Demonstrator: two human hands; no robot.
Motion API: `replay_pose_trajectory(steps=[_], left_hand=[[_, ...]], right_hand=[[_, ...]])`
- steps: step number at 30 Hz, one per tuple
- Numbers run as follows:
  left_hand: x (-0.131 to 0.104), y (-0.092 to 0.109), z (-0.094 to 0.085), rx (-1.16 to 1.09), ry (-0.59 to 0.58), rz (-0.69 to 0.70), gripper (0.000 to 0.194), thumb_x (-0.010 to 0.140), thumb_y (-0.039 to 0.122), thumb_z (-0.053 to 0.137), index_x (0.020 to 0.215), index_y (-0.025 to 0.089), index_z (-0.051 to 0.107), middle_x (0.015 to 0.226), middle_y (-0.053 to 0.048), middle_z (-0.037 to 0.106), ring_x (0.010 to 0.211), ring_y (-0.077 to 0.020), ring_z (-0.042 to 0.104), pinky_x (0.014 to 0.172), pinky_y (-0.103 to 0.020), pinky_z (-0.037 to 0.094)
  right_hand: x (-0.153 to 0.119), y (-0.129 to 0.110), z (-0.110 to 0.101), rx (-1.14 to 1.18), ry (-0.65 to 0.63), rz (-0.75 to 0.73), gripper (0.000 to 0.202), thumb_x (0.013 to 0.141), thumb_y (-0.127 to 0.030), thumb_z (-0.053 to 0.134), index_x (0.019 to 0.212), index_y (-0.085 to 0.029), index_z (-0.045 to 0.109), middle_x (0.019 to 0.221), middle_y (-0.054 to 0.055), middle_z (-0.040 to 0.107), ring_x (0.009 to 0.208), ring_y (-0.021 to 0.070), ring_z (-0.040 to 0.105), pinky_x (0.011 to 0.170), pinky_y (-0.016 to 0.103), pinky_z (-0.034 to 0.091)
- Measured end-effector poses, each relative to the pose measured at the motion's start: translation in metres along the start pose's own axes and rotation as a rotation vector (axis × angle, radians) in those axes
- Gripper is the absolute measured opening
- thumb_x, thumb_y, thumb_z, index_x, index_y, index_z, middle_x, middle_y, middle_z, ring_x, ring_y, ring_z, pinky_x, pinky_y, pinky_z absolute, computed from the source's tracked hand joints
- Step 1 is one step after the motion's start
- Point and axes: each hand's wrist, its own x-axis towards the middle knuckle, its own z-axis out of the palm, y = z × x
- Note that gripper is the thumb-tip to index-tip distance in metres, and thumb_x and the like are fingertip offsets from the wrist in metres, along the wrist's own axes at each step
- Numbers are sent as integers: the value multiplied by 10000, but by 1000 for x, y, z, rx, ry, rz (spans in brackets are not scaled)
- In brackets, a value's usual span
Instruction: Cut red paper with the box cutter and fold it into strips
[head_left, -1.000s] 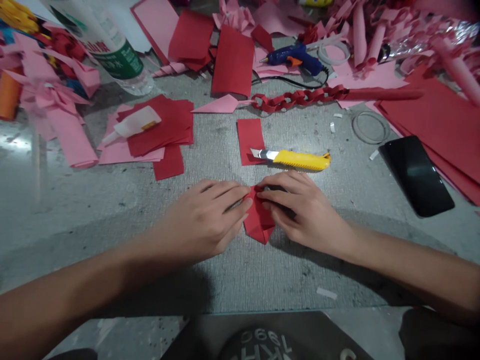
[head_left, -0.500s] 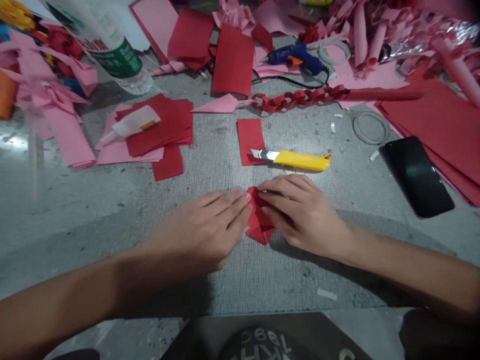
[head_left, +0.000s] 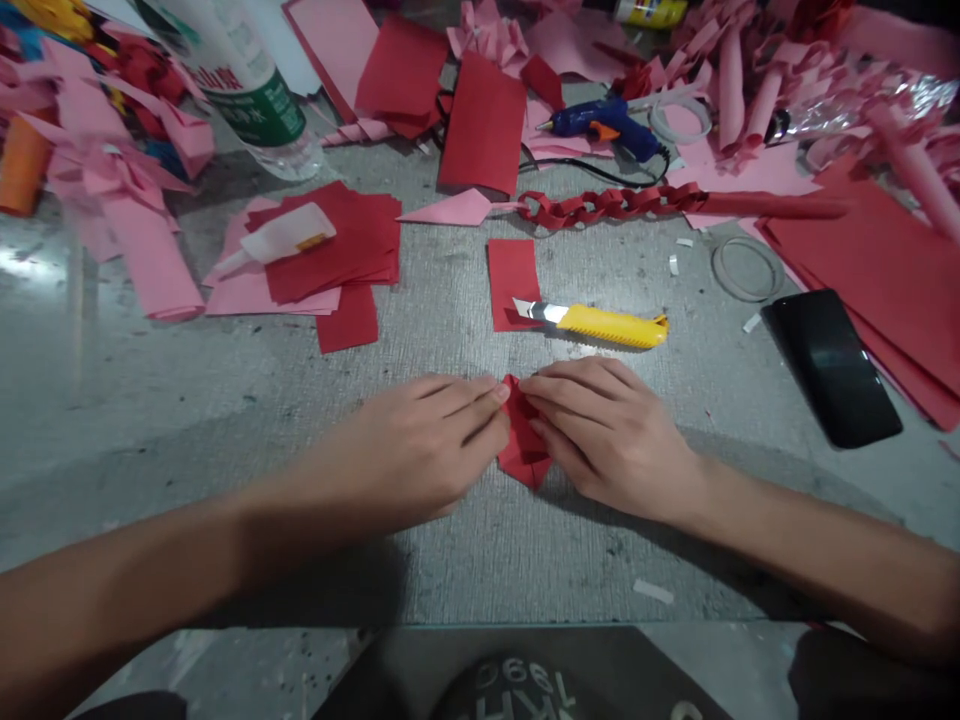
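A small folded piece of red paper [head_left: 526,440] lies on the grey table between my hands, its lower end folded to a point. My left hand [head_left: 450,435] pinches its left edge with the fingers closed together. On the other side, my right hand [head_left: 600,425] has its fingertips closed on the right edge. The fingers cover both long sides of the paper. Just beyond them rests a yellow utility knife [head_left: 611,325], blade out to the left. Its blade tip overlaps a flat red paper rectangle [head_left: 512,270].
Stacked red sheets [head_left: 341,245] carry a white glue bottle [head_left: 289,235]. A plastic water bottle [head_left: 262,110] stands at the back left. Behind are a red paper chain [head_left: 615,207] and a blue glue gun [head_left: 607,125]. At right lie a phone [head_left: 834,368] and tape roll [head_left: 746,268].
The view has shifted slightly, so the table items appear a little to the right. Both hands stay on the folded red paper, with the fingers barely moved.
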Motion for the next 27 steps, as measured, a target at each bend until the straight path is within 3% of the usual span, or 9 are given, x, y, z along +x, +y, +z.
replay_pose_trajectory(steps=[10, 17, 27], left_hand=[[-3, -2, 8, 6, 41, 11, 321, 1018, 136, 675, 1305, 7, 736, 1322, -204, 801, 1203, -319, 784, 1034, -446, 661], [-2, -4, 7, -5, 47, 9, 279, 1040, 139, 646, 1274, 40, 761, 1267, -172, 825, 1178, -302, 790, 989, -433, 678], [-1, -4, 11, -3, 72, -1, 282, 1058, 155, 631, 1269, 11, 751, 1286, -191, 815, 1184, -305, 784, 1016, -433, 665]], right_hand=[[-3, 0, -1, 16, -25, -51, 261, 1000, -87, 631, 1230, -113, 753, 1277, 137, 824, 1187, 331, 749, 974, 508, 645], [-4, 0, 0, 25, -56, 26, 324, 1009, -111, 617, 1314, -115, 727, 1422, 179, 755, 1259, 348, 731, 1019, 535, 641], [-3, 0, 1, 11, -42, -33, 275, 1012, -113, 641, 1259, -133, 759, 1361, 145, 797, 1256, 343, 743, 1016, 525, 659]])
